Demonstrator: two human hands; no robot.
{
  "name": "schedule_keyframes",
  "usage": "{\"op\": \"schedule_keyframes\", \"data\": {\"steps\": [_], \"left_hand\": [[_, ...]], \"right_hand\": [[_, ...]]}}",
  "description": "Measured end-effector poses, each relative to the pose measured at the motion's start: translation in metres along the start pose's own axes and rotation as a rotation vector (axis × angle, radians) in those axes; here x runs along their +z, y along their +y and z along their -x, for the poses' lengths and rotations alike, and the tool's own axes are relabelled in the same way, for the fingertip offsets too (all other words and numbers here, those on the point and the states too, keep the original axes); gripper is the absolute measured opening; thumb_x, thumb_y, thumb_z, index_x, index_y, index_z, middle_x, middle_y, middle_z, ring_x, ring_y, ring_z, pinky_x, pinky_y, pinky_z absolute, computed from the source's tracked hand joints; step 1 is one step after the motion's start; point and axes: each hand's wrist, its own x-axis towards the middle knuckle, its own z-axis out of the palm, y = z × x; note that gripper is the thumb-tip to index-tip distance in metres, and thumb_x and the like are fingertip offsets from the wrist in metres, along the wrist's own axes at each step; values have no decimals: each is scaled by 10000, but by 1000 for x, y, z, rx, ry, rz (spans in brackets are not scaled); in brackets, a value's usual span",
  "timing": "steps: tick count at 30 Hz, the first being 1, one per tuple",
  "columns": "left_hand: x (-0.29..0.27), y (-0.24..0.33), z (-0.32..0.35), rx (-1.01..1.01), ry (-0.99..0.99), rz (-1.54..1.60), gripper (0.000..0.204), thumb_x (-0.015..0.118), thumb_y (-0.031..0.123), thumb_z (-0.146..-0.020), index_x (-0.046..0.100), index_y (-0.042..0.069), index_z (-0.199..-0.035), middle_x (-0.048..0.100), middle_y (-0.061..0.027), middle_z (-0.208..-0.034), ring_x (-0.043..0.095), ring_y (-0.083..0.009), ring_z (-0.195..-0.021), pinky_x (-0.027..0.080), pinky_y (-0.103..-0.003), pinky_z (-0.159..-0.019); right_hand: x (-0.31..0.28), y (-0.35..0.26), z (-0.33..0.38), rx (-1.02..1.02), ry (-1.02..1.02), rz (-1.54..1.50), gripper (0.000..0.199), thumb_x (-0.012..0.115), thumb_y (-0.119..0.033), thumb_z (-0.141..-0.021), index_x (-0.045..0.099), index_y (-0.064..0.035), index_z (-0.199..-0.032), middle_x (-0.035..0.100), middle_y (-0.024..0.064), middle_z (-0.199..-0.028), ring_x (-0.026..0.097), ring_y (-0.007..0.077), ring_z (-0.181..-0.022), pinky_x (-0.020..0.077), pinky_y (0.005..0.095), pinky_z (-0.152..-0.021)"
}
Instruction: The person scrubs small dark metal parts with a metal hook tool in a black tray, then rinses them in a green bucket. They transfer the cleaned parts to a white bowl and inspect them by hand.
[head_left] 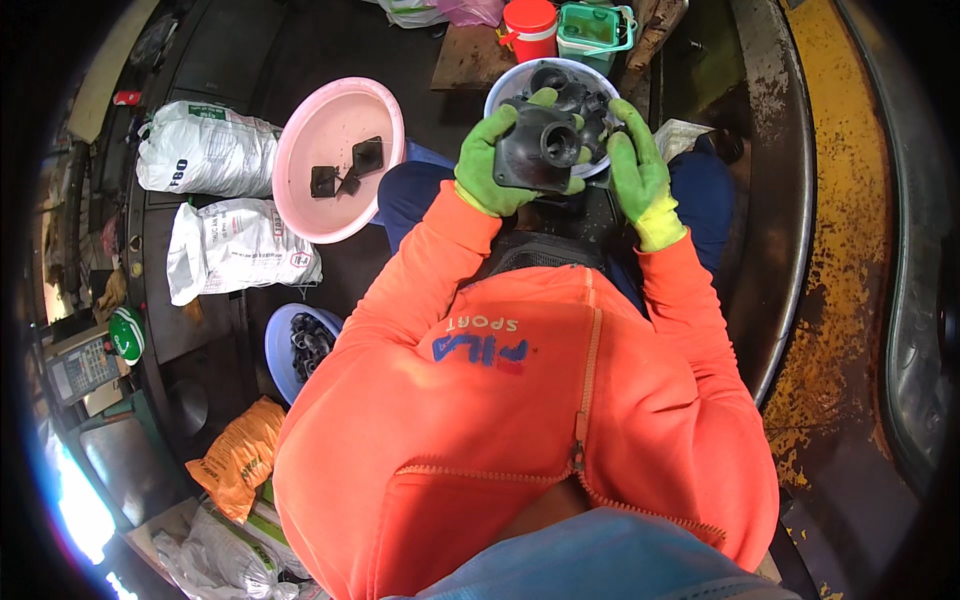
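Black moulded part with a flat squarish flange and a round hollow neck (pixel 556 143) is held up in the upper middle of the frame. At the far left stands a grey panel with a keypad (pixel 85 374), with a rounded green-and-white object (pixel 127 335) just beside it. Two bulging white printed sacks (pixel 205 155) lie in the upper left, and a crumpled orange bag (pixel 240 455) in the lower left. Right of these, a blue basin (pixel 274 355) holds small black pieces (pixel 311 345), partly hidden by the orange sleeve. Above it, a wide pink basin (pixel 300 125) holds a few dark, square-ended pieces (pixel 367 155). Dark, worn flooring (pixel 325 45) stretches behind; at the top, a brown board (pixel 470 55), a red lidded bucket (pixel 530 30) and a green plastic container (pixel 597 28) stand near one another. Yellow, rust-blotched metal (pixel 835 330) curves down the right.

The left hand (pixel 490 165), in a green glove, has its fingers closed around the part. The right hand (pixel 640 170), gloved alike, is near the part's right side, fingers loosely extended; contact cannot be told. The part looks smooth and slightly glossy, its neck's opening facing the viewer, its flange lower left. Behind it, a pale blue basin (pixel 500 88) holds more black parts (pixel 570 90).
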Motion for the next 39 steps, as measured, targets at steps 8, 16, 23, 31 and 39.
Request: {"op": "schedule_keyframes", "data": {"steps": [8,16,23,31,39], "left_hand": [[3,13,3,-30,193,-98,496,493,286,-873,439,26,-1293,573,-198,-1157,606,-326,-961,528,-494,-722],[-8,18,0,85,165,-213,490,509,175,-823,447,-1,-1276,566,-215,-1178,594,-321,-1009,504,-430,-842],[-5,18,-5,260,129,-366,651,539,155,-758,351,-26,-1354,476,-266,-1276,518,-376,-1132,419,-474,-986],[19,16,-9,404,-29,-454,644,522,77,-711,398,-38,-1332,514,-168,-1263,506,-260,-1154,399,-365,-998],[9,16,-12,654,-101,-963,691,635,173,-685,427,-51,-1305,507,-151,-1254,527,-225,-1099,412,-333,-961]], "right_hand": [[-7,-11,0,-372,-260,482,325,586,-64,-848,605,-96,-1171,647,86,-900,640,253,-784,505,315,-649],[-2,-6,2,-322,-271,534,287,585,-143,-870,613,-79,-1148,650,97,-1036,637,263,-909,519,326,-753],[6,7,6,-141,-282,346,307,544,-167,-900,593,8,-1147,625,175,-1108,614,300,-1002,490,337,-846],[19,-3,17,248,-226,-90,309,547,-152,-934,559,12,-1196,576,-4,-791,470,32,-624,374,180,-528],[16,-31,20,438,-300,-235,288,515,-235,-945,592,3,-1088,510,-12,-713,419,42,-559,333,198,-485]]}}
